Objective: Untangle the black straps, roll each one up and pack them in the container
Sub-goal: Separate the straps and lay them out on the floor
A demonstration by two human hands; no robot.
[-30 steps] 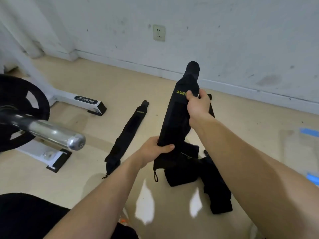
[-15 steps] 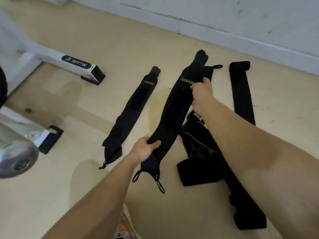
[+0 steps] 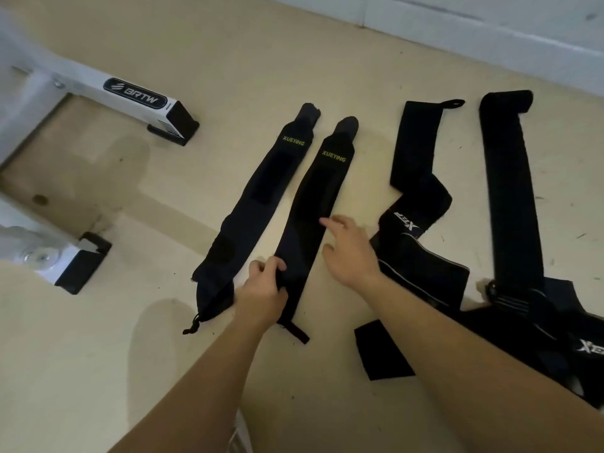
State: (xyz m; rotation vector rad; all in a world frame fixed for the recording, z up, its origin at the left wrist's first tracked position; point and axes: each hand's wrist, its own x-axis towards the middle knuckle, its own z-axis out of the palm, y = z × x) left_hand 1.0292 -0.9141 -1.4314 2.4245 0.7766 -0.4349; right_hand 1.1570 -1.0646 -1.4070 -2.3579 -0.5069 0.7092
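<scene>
Two black straps with yellow lettering lie flat side by side on the floor, one on the left (image 3: 258, 204) and one just right of it (image 3: 318, 197). My left hand (image 3: 261, 292) pinches the left edge of the right strap near its lower end. My right hand (image 3: 349, 250) hovers with fingers spread over that strap's right edge, holding nothing. To the right a bent black strap with white lettering (image 3: 415, 194) and a long straight black strap (image 3: 510, 191) run into a tangled heap (image 3: 529, 325). No container is in view.
A white exercise-frame foot with black end caps (image 3: 137, 99) lies at the upper left, and a second foot (image 3: 75, 259) sits at the left edge. A white wall skirting (image 3: 490, 37) runs along the top right.
The strap I held stretched in the air now lies flat on the floor beside the first one. My right hand has let go of its top end and moved down; the view tilted down.
</scene>
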